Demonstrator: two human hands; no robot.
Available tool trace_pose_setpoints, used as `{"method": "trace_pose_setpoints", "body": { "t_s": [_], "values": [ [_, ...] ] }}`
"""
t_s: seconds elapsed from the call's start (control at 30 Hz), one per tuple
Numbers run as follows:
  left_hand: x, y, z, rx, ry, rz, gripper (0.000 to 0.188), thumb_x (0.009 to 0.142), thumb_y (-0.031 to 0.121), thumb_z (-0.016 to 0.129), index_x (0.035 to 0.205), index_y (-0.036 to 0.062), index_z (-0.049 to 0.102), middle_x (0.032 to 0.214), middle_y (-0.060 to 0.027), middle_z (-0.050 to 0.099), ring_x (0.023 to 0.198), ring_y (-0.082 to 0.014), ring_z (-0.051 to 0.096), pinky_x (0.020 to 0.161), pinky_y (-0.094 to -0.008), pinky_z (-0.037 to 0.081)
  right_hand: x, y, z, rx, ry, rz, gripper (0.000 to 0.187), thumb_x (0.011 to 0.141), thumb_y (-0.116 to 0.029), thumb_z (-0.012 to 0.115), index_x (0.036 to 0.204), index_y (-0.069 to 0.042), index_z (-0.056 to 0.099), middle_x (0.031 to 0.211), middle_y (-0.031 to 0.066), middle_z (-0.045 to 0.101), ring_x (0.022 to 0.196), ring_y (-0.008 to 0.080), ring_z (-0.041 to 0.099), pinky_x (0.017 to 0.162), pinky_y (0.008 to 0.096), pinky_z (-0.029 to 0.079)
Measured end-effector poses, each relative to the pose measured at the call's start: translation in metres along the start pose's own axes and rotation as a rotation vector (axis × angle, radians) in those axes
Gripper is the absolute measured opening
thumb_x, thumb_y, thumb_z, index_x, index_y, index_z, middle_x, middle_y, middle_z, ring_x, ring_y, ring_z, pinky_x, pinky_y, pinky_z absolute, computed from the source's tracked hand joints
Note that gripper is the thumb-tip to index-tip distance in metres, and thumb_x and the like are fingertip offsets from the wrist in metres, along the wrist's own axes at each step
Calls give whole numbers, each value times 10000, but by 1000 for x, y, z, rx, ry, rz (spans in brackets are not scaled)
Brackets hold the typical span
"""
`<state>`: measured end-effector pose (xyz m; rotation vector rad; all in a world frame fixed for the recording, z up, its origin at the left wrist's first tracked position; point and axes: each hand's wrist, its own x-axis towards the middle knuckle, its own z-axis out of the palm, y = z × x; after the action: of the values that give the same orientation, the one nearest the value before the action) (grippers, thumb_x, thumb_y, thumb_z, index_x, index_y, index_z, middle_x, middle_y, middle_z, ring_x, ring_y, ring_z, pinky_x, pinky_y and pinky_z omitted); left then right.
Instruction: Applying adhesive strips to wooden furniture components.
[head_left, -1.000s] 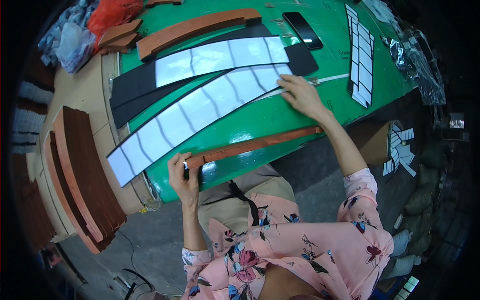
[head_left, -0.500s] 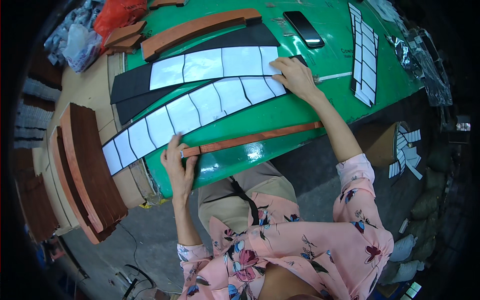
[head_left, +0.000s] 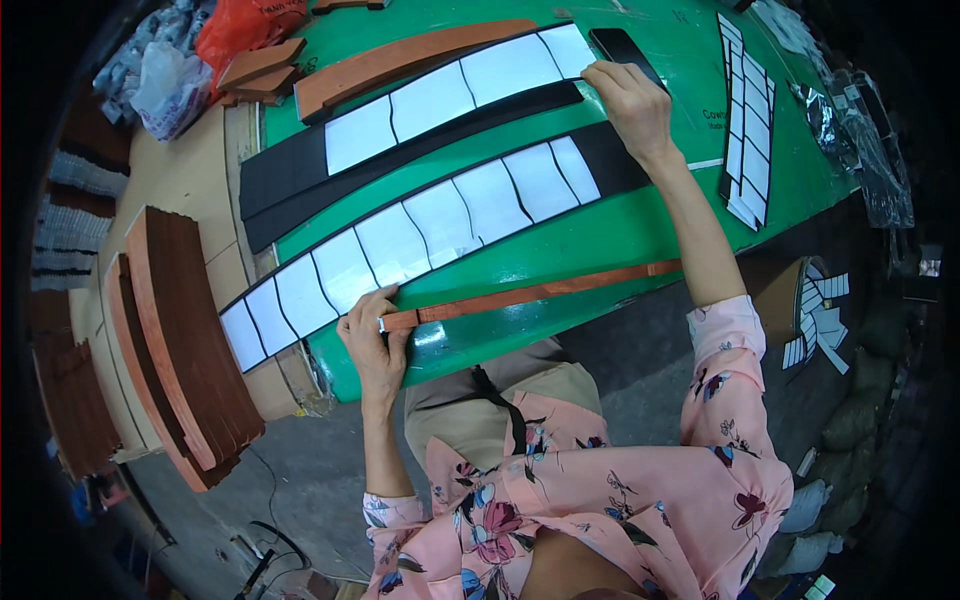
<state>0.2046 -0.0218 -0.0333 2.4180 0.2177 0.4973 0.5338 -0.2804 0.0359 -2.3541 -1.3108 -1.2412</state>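
Observation:
My left hand (head_left: pixel 375 342) is at the near left of the green table, with the end of a thin, reddish-brown wooden strip (head_left: pixel 530 297) between its thumb and fingers. A small white piece shows at that end. My right hand (head_left: pixel 632 108) pinches the right end of the upper curved black strip with white panels (head_left: pixel 430 100), lifted toward the far side. Nearer me lies a second curved black strip with white panels (head_left: pixel 410 237), its lower edge by my left fingertips. Plain black curved strips (head_left: pixel 280 205) lie partly under the upper one.
Behind lie a curved wooden piece (head_left: pixel 400 68) and a black phone (head_left: pixel 622 52), partly covered by my right hand. Stacked curved wooden pieces (head_left: pixel 190 340) stand at left, near plastic bags (head_left: pixel 170 90). More white-panelled strips (head_left: pixel 748 130) lie at right; a bin (head_left: pixel 790 305) stands below.
My right hand has moved away from me and taken the upper panelled strip's right end with it, opening a gap to the nearer strip. My left hand keeps the wooden strip.

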Motion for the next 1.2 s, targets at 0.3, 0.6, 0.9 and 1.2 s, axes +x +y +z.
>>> {"method": "trace_pose_setpoints", "body": {
  "t_s": [0.3,0.6,0.9,1.2],
  "values": [
    [-3,1,3,-20,6,-11,465,910,505,432,966,56,538,1116,-89,594,1096,-273,490,897,-390,265,-74,-10,-22,333,-377,422,160,828,-72,571,979,-71,622,978,80,623,844,305,610,728,379,500],
    [-7,10,1,2,89,48,307,888,302,574,1035,34,566,1118,-113,566,1050,-303,489,920,-409,323,-72,-41,-63,217,-838,610,346,763,-311,691,972,-55,589,917,87,587,832,279,597,708,386,479],
    [-19,16,17,-90,176,-170,318,915,286,533,1102,29,557,1049,-137,590,1005,-305,521,868,-389,374,-73,-50,-53,137,-862,437,297,736,-193,637,954,-1,574,887,186,578,778,372,587,732,442,480],
    [-19,14,18,-45,203,-97,321,912,298,529,1074,24,569,1057,-128,605,993,-312,541,859,-389,377,-93,-18,-64,491,-758,705,272,783,-113,540,1013,-11,643,990,168,638,818,327,636,763,362,510]
  ]
}}
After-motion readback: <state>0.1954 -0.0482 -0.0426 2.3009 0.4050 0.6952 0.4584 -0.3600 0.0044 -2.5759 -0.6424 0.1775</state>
